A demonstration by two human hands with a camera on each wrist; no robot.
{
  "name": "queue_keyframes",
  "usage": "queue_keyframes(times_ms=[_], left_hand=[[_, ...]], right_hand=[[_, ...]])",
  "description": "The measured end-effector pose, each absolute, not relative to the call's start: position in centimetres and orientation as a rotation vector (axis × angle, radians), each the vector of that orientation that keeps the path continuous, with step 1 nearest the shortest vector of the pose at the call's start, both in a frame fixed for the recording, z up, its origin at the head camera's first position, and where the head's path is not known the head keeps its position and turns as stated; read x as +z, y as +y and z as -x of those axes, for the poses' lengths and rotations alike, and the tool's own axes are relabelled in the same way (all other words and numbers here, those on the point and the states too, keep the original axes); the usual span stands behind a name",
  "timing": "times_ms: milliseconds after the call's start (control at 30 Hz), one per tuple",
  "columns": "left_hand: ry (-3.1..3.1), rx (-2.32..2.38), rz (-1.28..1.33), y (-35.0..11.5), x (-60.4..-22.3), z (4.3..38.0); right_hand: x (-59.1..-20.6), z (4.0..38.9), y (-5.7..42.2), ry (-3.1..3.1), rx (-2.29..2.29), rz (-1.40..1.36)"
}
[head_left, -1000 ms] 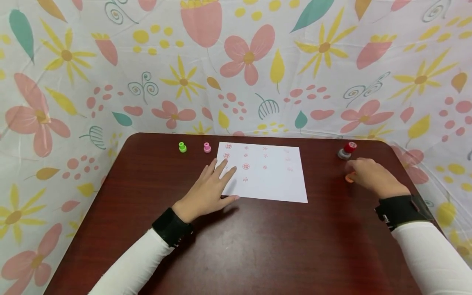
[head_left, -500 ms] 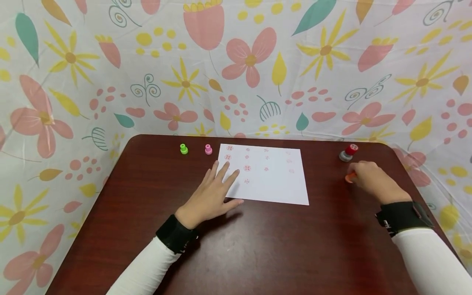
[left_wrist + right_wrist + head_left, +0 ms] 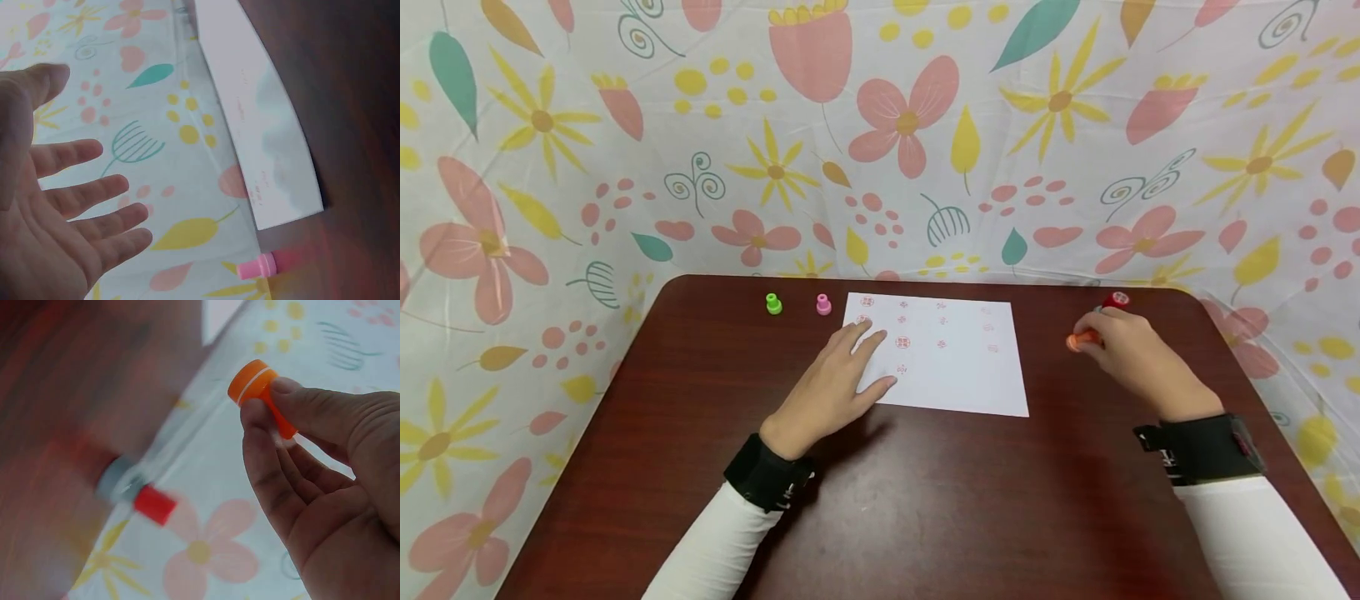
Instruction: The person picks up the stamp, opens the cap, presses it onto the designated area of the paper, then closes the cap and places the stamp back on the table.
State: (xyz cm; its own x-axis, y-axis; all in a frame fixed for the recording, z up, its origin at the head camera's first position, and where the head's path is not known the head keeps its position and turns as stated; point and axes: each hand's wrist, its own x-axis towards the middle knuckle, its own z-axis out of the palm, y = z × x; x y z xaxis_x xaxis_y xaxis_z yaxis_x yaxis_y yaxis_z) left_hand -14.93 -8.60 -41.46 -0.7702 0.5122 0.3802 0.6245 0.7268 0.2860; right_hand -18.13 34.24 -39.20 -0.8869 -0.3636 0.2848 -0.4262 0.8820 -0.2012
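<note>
Table (image 3: 970,500): dark red-brown, wood-grained, glossy; far corners rounded. Clock read from tabletop centre, 12 at far edge. White paper (image 3: 958,379): flat at 12, slightly skewed, red printed marks in columns, faintest column toward paper's 3. Pink stamp (image 3: 823,305): at 11, upright, wide end down, just beside paper. Green stamp (image 3: 773,305): between 10 and 11, likewise upright, near pink one. Red-and-grey stamp (image 3: 1117,299): at 2, grey end down, well apart from paper.
</note>
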Motion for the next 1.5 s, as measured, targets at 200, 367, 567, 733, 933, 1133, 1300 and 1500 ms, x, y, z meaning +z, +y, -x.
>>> queue_keyframes(times_ms=[200, 367, 567, 733, 933, 1133, 1300, 1500], left_hand=[[-2.6, -0.734, 0.867, -8.2, -40.1, 15.2], [-2.564, -0.8, 0.869, -7.9, -38.8, 15.5], [-2.515, -0.843, 0.893, -6.9, -37.6, 15.7], [-2.464, -0.939, 0.902, -6.0, -36.6, 15.7], [-2.43, -1.111, 0.889, -5.2, -35.8, 15.8], [-2.389, -1.246, 0.864, -4.3, -35.2, 15.8], [-2.358, -1.384, 0.857, -3.7, -34.9, 15.8], [-2.332, -1.565, 0.833, -3.2, -35.4, 15.5]], right_hand=[[-37.4, 17.3, 31.2, -2.74, 0.508, -0.587], [-35.8, 16.6, 28.5, -2.754, 0.609, -0.563], [-34.2, 15.9, 25.9, -2.767, 0.712, -0.57], [-33.3, 15.4, 24.1, -2.703, 0.776, -0.599], [-33.0, 14.9, 22.2, -2.605, 0.885, -0.62], [-33.4, 14.6, 20.7, -2.47, 0.982, -0.643], [-33.5, 14.6, 19.7, -2.37, 1.083, -0.681], [-34.0, 14.5, 18.9, -2.318, 1.159, -0.715]])
